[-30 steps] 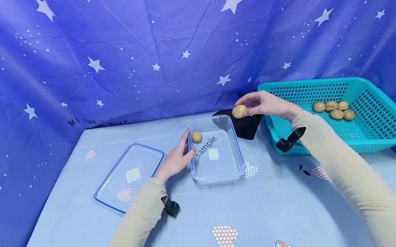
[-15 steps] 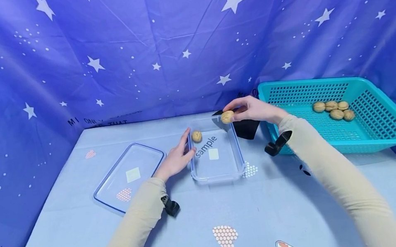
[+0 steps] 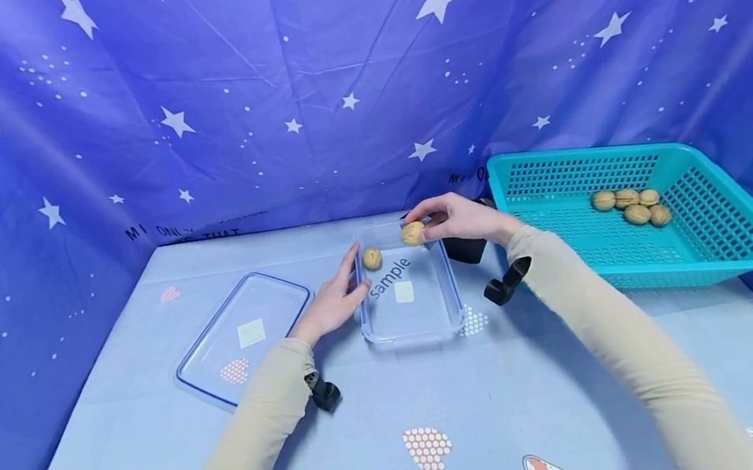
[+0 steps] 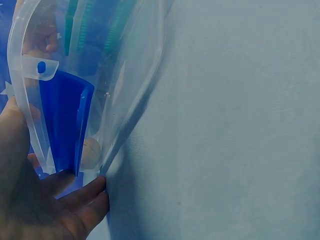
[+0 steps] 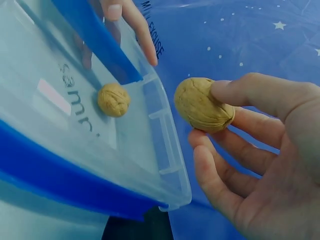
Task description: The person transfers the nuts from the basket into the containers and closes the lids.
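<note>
In the head view a clear rectangular food container (image 3: 412,318) stands mid-table, with one walnut (image 3: 372,259) lying in its far left part. My right hand (image 3: 463,219) pinches a second walnut (image 3: 413,233) between thumb and fingers, over the container's far right part. The right wrist view shows this held walnut (image 5: 202,105) just off the rim. My left hand (image 3: 331,300) rests against the container's left side, fingers fairly straight. Up close in the left wrist view, its fingers (image 4: 90,197) touch the wall beside a blue latch (image 4: 67,120).
On the left lies a clear lid (image 3: 246,308) with a blue edge. A turquoise perforated basket (image 3: 660,269) at right holds several walnuts (image 3: 636,214). Something black (image 3: 467,248) sits behind the container's right side. A starry blue curtain (image 3: 297,63) surrounds the table (image 3: 349,461).
My right hand has carried its walnut leftward from beside the basket to over the container. The left hand keeps its place at the container's side.
</note>
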Demonstrator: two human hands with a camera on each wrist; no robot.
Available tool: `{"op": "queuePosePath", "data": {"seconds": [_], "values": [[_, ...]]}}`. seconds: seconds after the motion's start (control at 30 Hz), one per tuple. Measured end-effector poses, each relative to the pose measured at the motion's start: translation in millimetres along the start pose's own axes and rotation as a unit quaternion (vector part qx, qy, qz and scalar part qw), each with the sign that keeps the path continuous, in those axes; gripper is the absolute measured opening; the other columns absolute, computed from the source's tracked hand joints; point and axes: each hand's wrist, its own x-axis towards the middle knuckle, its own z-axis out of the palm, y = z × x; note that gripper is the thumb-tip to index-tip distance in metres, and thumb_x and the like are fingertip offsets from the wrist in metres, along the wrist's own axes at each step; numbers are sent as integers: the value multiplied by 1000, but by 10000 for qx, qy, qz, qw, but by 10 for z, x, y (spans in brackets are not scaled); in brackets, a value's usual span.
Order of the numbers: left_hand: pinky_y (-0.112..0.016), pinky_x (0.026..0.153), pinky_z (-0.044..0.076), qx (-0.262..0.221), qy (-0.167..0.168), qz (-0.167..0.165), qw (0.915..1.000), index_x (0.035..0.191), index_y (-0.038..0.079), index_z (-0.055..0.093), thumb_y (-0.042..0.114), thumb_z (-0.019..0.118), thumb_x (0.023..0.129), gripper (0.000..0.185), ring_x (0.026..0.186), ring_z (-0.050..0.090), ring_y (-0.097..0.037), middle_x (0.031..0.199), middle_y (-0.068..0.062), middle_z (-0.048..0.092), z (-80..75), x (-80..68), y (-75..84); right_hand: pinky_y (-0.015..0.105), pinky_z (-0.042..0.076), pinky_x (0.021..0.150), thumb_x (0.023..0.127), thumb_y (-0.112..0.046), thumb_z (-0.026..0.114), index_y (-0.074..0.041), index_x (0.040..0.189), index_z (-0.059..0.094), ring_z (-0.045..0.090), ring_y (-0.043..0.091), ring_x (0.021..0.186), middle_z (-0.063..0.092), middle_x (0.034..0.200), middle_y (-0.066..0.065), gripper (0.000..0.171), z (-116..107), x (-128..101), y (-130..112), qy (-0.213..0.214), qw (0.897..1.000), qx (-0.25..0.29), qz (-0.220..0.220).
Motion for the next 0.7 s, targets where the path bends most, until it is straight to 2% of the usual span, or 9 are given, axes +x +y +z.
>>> {"op": "queuePosePath", "data": {"seconds": [0.2, 0.5, 0.7], "values": [[-55, 104, 36, 39, -61, -14, 10000, 157, 28, 3, 32, 48, 100, 73, 128, 45, -38, 147, -23, 36, -18, -11, 17, 47, 49, 92, 91, -5, 64, 1, 128, 59, 60, 29, 106, 59, 125, 17, 38, 63, 37, -50, -81, 10000, 27, -12], [-54, 106, 34, 87, -33, -19, 10000, 157, 28, 4, 32, 48, 100, 72, 128, 45, -37, 153, -17, 29, -25, -1, 21, 40, 51, 88, 91, -6, 64, 1, 128, 59, 60, 29, 106, 60, 123, 15, 38, 180, 130, -81, -191, 9997, 9, -158], [-55, 106, 34, 89, -50, 1, 9999, 157, 25, 5, 32, 47, 100, 71, 129, 45, -37, 154, -16, 28, -20, -6, 26, 39, 50, 92, 91, -4, 63, 2, 128, 59, 59, 31, 110, 59, 127, 15, 38, 278, 203, -44, -344, 9988, 32, -352]]}}
